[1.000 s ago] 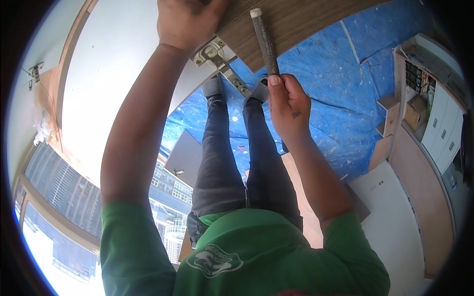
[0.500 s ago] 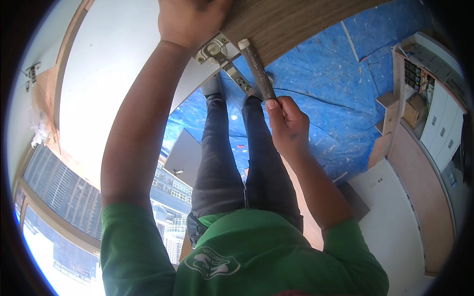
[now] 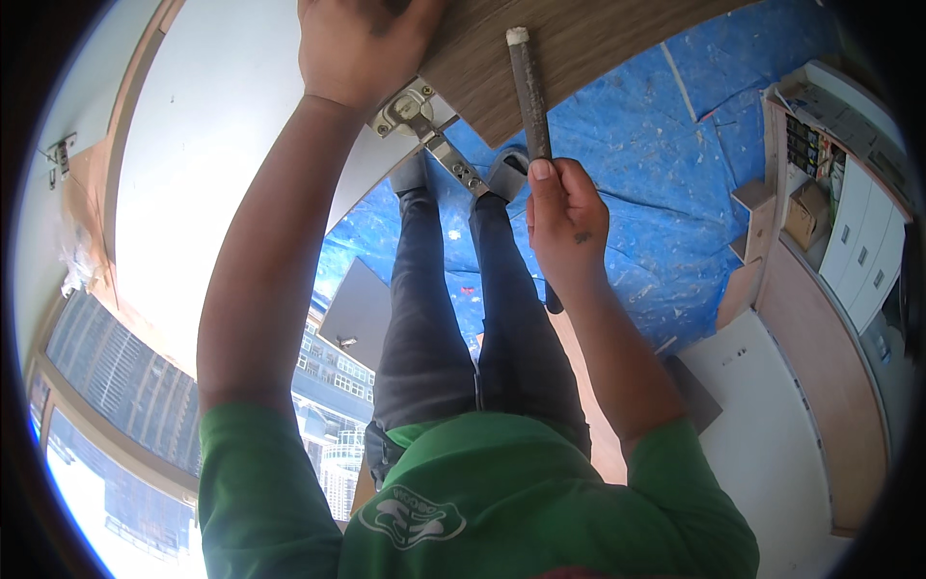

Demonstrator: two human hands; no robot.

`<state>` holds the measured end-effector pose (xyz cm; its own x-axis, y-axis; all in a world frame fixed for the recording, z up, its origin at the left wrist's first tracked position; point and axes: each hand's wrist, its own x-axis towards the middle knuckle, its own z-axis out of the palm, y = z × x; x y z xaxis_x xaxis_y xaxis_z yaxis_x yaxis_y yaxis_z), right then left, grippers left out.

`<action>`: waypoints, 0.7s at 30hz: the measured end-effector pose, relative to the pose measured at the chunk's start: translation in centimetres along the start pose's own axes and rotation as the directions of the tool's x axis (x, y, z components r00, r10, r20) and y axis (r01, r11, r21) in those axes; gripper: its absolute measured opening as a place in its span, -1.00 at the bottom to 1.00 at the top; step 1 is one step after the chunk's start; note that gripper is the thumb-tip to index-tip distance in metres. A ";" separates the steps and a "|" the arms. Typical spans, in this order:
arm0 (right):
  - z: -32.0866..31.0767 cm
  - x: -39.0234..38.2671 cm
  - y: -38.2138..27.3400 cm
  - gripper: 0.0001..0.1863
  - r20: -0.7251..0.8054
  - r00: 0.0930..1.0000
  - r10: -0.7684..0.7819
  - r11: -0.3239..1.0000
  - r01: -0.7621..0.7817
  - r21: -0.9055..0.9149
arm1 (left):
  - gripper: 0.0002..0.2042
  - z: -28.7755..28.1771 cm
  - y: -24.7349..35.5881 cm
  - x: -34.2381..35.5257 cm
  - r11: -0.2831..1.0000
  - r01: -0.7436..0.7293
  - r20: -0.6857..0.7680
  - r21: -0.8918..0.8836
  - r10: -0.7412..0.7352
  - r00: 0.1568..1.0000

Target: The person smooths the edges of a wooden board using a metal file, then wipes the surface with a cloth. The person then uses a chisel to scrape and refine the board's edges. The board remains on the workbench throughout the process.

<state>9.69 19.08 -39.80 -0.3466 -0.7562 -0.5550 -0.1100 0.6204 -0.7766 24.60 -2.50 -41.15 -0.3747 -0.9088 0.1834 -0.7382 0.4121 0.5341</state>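
Observation:
My left hand (image 3: pixel 359 53) lies over the joint between a white panel (image 3: pixel 222 135) and a wood-grain panel (image 3: pixel 482 77), thumb spread from the fingers; its fingertips are cut off at the top edge. Just below its wrist a metal cabinet hinge (image 3: pixel 417 114) is fixed to the white panel, its arm sticking out over the floor. My right hand (image 3: pixel 569 214) is closed around a dark rod-like tool (image 3: pixel 531 96) with a pale, worn tip, held upright right of the hinge. The tool's black lower end shows beneath the hand; its exact kind is unclear.
Blue sheeting (image 3: pixel 656 193) covers the floor under my feet. At right stand a white drawer unit (image 3: pixel 854 222) and a cardboard box (image 3: pixel 805 214). A loose grey panel (image 3: pixel 357 314) leans near my legs, beside a window (image 3: pixel 125 376). Another hinge (image 3: pixel 63 154) is at far left.
My right hand has tilted the rod-like tool more upright, its tip moving up and right, away from the hinge. My left hand and the hinged panel have shifted slightly.

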 end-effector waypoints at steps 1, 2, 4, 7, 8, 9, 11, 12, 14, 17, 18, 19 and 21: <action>0.1 -1.0 0.5 -0.68 0.003 1.000 0.001 1.000 -0.001 -0.027 | -0.61 0.1 0.0 0.2 1.000 -0.005 0.006 -0.012 0.005 1.000; 0.4 -2.5 1.2 -0.68 0.017 0.999 -0.031 0.999 0.032 -0.042 | -0.61 0.0 0.2 0.1 1.000 -0.004 0.014 -0.013 0.004 1.000; -0.1 -2.3 1.4 -0.67 0.050 0.999 -0.013 0.999 0.015 -0.030 | -0.61 -0.6 1.0 -0.1 1.000 0.004 -0.004 -0.028 -0.004 1.000; -0.9 2.5 -0.8 -0.65 -0.059 0.998 -0.006 0.997 0.010 0.074 | -0.61 -0.5 1.5 -0.2 0.999 0.007 -0.016 -0.040 -0.008 1.000; -1.2 3.6 -1.8 -0.66 -0.050 0.998 0.023 0.994 -0.017 0.105 | -0.60 -0.5 1.4 -0.2 0.999 0.006 -0.019 -0.036 -0.007 1.000; -1.1 3.4 -1.6 -0.66 -0.056 0.998 0.018 0.996 -0.013 0.086 | -0.60 -0.5 1.1 -0.1 1.000 0.010 -0.004 -0.017 -0.010 1.000; -0.6 2.1 -0.5 -0.66 -0.077 0.997 0.007 0.999 -0.003 0.048 | -0.60 -0.3 0.4 0.2 1.000 0.009 0.025 0.013 -0.010 1.000; -0.2 0.2 0.5 -0.66 -0.044 0.999 -0.014 1.000 0.014 0.002 | -0.60 -0.1 0.6 0.2 1.000 0.006 0.009 -0.007 -0.006 1.000; -0.1 -2.1 1.2 -0.67 0.036 0.999 0.003 0.999 -0.001 -0.049 | -0.60 -0.2 1.3 -0.2 0.999 0.005 -0.025 -0.039 -0.006 1.000; -0.8 1.0 0.3 -0.65 -0.032 0.999 0.018 0.999 -0.017 0.050 | -0.60 -0.4 0.7 0.1 1.000 0.024 0.031 0.005 -0.024 0.999; -1.1 3.0 -1.4 -0.63 -0.063 0.997 0.039 0.993 -0.032 0.110 | -0.60 -0.4 0.6 0.1 1.000 0.030 0.037 0.011 -0.030 0.999; -1.5 4.4 -2.1 -0.61 -0.081 0.997 0.000 0.994 0.008 0.107 | -0.60 -0.4 0.6 0.1 0.999 0.033 0.044 0.016 -0.033 0.998; -1.2 3.6 -1.9 -0.64 -0.099 0.995 0.024 0.996 -0.015 0.089 | -0.60 -0.4 0.7 0.1 0.999 0.038 0.044 0.011 -0.038 0.998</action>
<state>7.54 15.42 -39.95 -0.4401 -0.7166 -0.5411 -0.0210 0.6107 -0.7916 24.30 -2.35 -40.40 -0.3707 -0.9201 0.1262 -0.7576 0.3782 0.5319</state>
